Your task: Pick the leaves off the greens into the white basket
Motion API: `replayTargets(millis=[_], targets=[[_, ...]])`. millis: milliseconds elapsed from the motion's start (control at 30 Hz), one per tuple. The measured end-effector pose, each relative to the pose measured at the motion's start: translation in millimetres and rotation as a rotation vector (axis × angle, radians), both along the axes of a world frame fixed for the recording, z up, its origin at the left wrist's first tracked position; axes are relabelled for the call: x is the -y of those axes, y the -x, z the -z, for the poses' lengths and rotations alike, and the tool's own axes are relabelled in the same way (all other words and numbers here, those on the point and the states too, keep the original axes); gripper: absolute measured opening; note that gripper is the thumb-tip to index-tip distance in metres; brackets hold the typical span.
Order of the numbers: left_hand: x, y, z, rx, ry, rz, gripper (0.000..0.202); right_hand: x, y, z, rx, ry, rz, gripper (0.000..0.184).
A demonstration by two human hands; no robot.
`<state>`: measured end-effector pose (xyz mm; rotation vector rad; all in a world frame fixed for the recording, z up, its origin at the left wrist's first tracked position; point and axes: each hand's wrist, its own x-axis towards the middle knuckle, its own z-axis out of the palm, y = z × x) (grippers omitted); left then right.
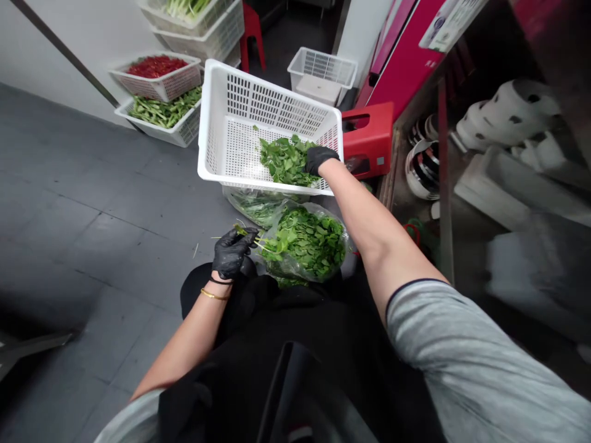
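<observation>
My left hand [231,252], in a black glove, is closed around a few thin-stemmed sprigs of leafy greens [272,244]. Their leaves hang to the right, over an open clear plastic bag [346,237] packed with the same dark green leaves [311,243]. My right hand [321,160], also gloved in black, reaches into the right end of a white perforated basket [272,92]. It touches a loose heap of picked leaves [284,160] there; its fingers are mostly hidden. Another bag of greens [261,206] lies partly under the basket's near edge.
Stacked baskets at the back left hold red chillies [157,66], green pods or stems [166,109] and pale stalks [184,6]. A red plastic stool [369,138] stands right of the basket, a smaller white basket [323,64] behind. Metal shelving [444,184] runs along the right.
</observation>
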<state>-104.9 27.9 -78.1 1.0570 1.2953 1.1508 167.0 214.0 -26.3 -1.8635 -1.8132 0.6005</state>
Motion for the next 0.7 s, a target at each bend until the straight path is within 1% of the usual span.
replayTargets(millis=[33,67,100,167,200,233,267,333,400,500,567,633,700], targets=[[-3,0,3.3,-0.017,-0.015,0.01,0.026,7,4,6.4,0.03,0.031,-0.052,0.031],[-6,0,6.7,-0.028,-0.031,0.025,0.025,19,9,13.4,0.023,0.056,-0.131,0.027],[-9,0,10.1,-0.033,-0.046,0.045,0.023,35,16,20.7,-0.031,0.075,-0.24,0.024],[-15,-2,16.1,-0.024,-0.079,0.064,0.021,72,33,36.2,-0.234,0.205,-0.479,0.024],[-18,-3,18.3,-0.014,-0.092,0.06,0.02,91,41,44.2,-0.321,0.308,-0.595,0.024],[-20,-5,20.1,-0.004,-0.099,0.049,0.02,107,48,52.2,-0.398,0.389,-0.662,0.024],[-23,-6,21.3,0.005,-0.097,0.032,0.02,120,53,60.1,-0.453,0.429,-0.676,0.024],[-26,-8,22.9,0.015,-0.063,0.001,0.02,138,58,74.0,-0.508,0.462,-0.659,0.024],[-28,-9,24.3,0.018,-0.015,-0.016,0.021,145,56,83.5,-0.523,0.452,-0.601,0.025],[-28,-10,27.2,0.019,0.014,-0.05,0.024,147,51,88.2,-0.513,0.46,-0.521,0.017],[-26,-10,28.0,0.025,-0.029,-0.082,0.023,146,51,88.6,-0.476,0.428,-0.464,0.013],[-23,-10,26.1,0.032,-0.099,-0.09,0.02,143,53,90.9,-0.519,0.334,-0.331,0.014],[-19,-9,21.7,0.047,-0.165,-0.097,0.016,139,56,96.4,-0.684,0.2,-0.104,0.021]])
